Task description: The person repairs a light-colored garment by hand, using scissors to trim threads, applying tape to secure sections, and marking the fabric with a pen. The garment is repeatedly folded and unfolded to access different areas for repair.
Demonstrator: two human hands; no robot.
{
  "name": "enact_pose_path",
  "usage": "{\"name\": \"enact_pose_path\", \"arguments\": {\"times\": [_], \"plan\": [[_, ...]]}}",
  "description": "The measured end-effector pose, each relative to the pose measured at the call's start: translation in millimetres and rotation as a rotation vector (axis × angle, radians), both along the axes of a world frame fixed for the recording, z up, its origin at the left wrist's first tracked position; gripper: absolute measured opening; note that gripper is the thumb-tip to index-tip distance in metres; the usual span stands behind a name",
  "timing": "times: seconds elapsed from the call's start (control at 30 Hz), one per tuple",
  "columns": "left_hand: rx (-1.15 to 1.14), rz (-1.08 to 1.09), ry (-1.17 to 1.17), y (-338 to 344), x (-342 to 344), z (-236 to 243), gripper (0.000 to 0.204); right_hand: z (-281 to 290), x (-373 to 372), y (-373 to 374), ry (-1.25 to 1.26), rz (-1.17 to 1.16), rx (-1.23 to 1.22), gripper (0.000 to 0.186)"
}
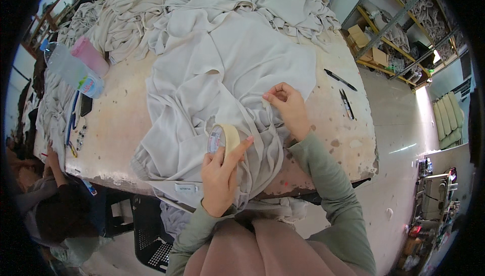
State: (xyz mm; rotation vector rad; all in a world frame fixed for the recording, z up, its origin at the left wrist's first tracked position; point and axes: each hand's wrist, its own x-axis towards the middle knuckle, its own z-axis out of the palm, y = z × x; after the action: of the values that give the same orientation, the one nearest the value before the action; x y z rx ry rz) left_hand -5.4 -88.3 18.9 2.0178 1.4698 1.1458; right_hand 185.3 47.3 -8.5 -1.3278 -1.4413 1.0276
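One slip of the round, cream tape roll [232,136] could, we judge, rumple the loose, pale-grey cloth garment [187,63] on the beige, stained surface [121,129], if our left hand [221,180] loosened its grasp. The roll stands tilted within those grasping fingers; our right hand [288,106], right and farther off, pinches over the garment, on what we cannot tell.

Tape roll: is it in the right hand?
No, the left hand holds the tape roll; the right hand is apart from it.
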Motion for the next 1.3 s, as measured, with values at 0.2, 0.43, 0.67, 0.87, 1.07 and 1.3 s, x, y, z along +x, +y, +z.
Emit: {"name": "enact_pose_path", "arguments": {"times": [0.2, 0.43, 0.67, 0.87, 1.07, 1.3], "plan": [[-0.094, 0.116, -0.235, 14.8, 14.3, 11.1, 0.030, 14.3, -7.6, -25.8, 0.233, -0.036, 0.019, 0.016], [-0.013, 0.116, -0.159, 39.4, 30.0, 7.9, 0.026, 17.8, 2.2, -30.1, 0.003, -0.080, 0.199, 0.022], [-0.046, 0.147, -0.168, 41.4, 27.0, 8.0, 0.026, -12.7, -7.7, -16.6, 0.064, -0.031, 0.059, 0.025], [-0.052, 0.138, -0.188, 47.3, 25.6, 2.8, 0.027, -0.8, -20.8, -29.2, 0.140, -0.054, 0.037, 0.017], [-0.146, 0.092, -0.415, 49.7, 30.9, 3.0, 0.020, 30.0, -33.1, -67.2, 0.408, -0.011, 0.069, 0.013], [-0.069, 0.094, -0.442, 46.3, 27.6, 7.6, 0.012, 33.8, -37.2, -77.5, 0.444, -0.040, 0.187, 0.015]]}}
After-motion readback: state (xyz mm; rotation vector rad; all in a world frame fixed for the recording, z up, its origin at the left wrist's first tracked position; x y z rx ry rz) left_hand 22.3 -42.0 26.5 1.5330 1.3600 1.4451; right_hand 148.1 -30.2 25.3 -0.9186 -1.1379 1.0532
